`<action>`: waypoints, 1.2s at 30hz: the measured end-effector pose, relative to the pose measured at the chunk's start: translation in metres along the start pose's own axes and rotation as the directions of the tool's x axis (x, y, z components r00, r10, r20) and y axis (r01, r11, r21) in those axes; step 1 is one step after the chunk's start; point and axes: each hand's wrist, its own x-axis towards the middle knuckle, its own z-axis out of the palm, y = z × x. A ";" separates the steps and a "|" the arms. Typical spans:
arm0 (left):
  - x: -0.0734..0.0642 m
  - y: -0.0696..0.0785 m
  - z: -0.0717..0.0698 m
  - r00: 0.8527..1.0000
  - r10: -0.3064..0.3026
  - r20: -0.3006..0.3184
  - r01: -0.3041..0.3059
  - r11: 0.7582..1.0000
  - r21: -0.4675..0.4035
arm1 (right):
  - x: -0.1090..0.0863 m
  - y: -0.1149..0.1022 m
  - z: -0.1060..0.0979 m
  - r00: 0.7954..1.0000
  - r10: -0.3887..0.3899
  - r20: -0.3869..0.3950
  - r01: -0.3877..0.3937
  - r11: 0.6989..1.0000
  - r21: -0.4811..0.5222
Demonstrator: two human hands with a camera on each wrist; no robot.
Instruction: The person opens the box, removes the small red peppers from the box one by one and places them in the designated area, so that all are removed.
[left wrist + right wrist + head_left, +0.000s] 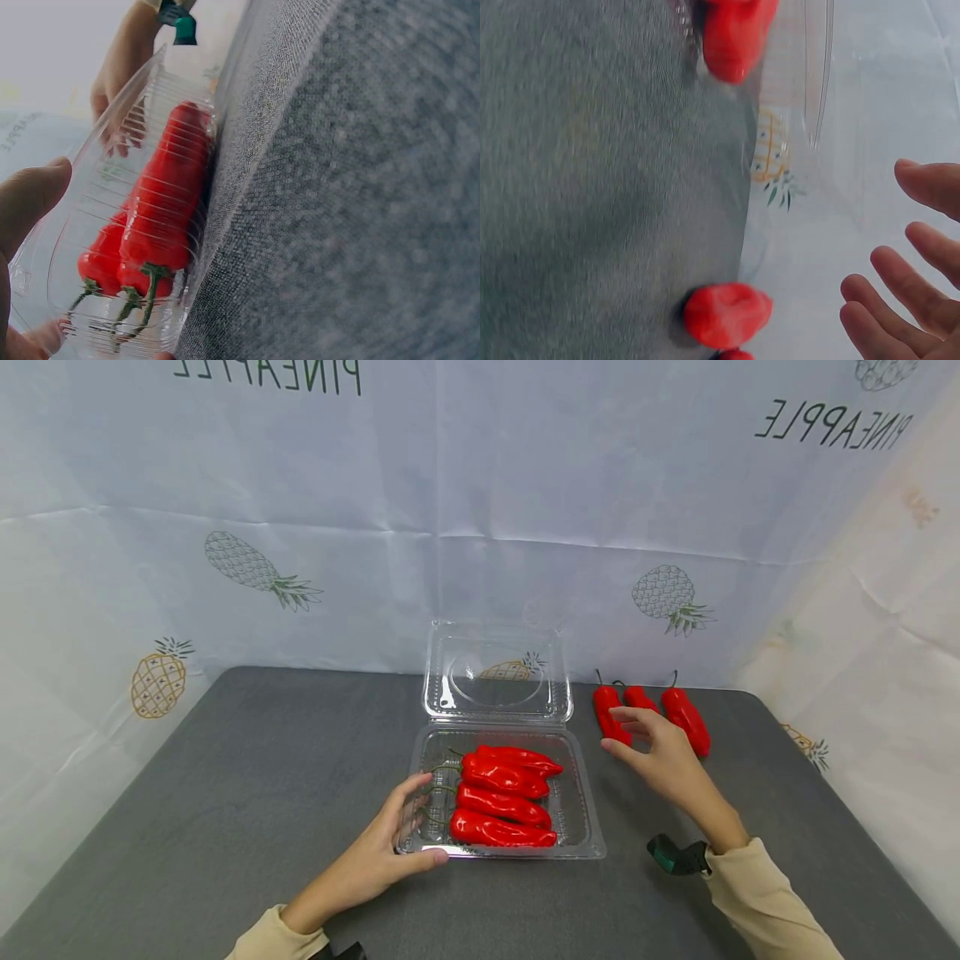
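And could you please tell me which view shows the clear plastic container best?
The head view, showing nearly the whole container, lid open. Left wrist shows its side close up; right wrist catches only part.

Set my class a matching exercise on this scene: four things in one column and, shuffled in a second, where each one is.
Column one
1. Left hand
2. Right hand
3. Clear lid
4. Four red peppers

Column two
A. Lying side by side inside the clear container
B. Near the three loose peppers
C. Opened up at the container's far side
D. At the container's left side

Right pairs: 1-D, 2-B, 3-C, 4-A
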 end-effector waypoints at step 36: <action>0.000 0.002 0.000 1.000 -0.015 0.011 0.015 1.000 -0.006 | -0.008 -0.041 0.048 0.960 -0.262 0.100 0.255 0.964 0.076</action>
